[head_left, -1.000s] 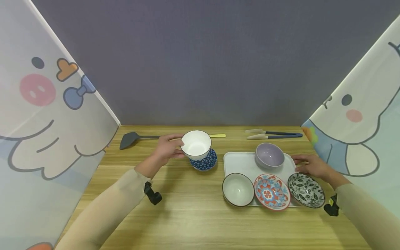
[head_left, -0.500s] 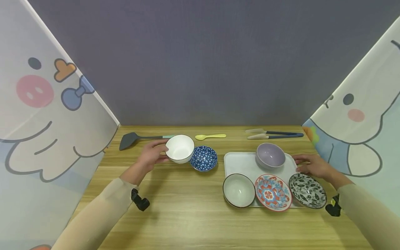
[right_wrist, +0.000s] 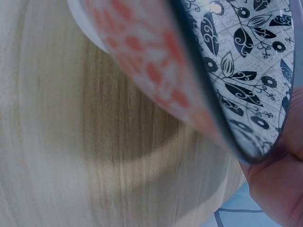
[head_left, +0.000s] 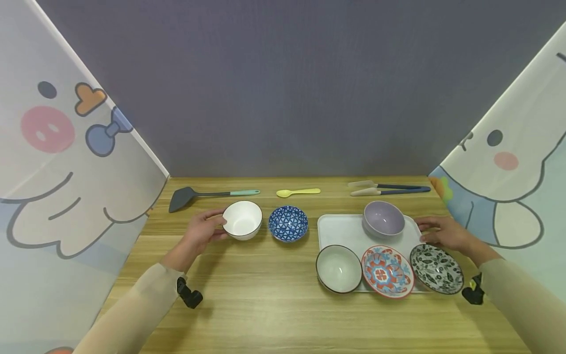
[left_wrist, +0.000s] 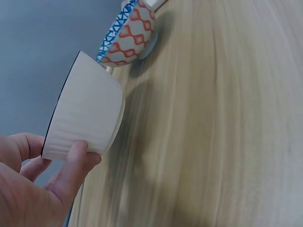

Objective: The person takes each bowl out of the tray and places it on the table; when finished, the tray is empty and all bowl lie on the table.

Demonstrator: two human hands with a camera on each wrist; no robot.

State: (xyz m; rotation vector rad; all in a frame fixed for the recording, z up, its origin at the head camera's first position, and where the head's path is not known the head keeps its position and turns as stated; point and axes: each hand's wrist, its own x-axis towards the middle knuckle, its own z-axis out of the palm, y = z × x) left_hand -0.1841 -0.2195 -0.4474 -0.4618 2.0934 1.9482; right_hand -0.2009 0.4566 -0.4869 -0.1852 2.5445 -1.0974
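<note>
In the head view my left hand (head_left: 204,230) grips a white bowl (head_left: 242,219) with a thin dark rim. The left wrist view has the fingers (left_wrist: 75,158) pressed on the outer wall of the bowl, which is close over the table. Just right of it stands a small blue-and-white patterned bowl (head_left: 288,223), whose outside is red and white. My right hand (head_left: 446,233) rests with relaxed fingers at the right edge of a white tray (head_left: 342,228), behind a black-and-white floral bowl (head_left: 437,269). That bowl hides part of the hand in the right wrist view.
A purple bowl (head_left: 383,219), a dark-rimmed white bowl (head_left: 338,269) and a red-and-blue patterned bowl (head_left: 387,272) are on the tray. Along the back of the wooden table (head_left: 265,309) lie a spatula (head_left: 212,194), a yellow spoon (head_left: 298,192) and tongs (head_left: 389,190).
My left hand has carried the white bowl leftward from over the blue patterned bowl and lowered it beside that bowl. The spatula's handle and the spoon have come into full view. My right hand has stayed put.
</note>
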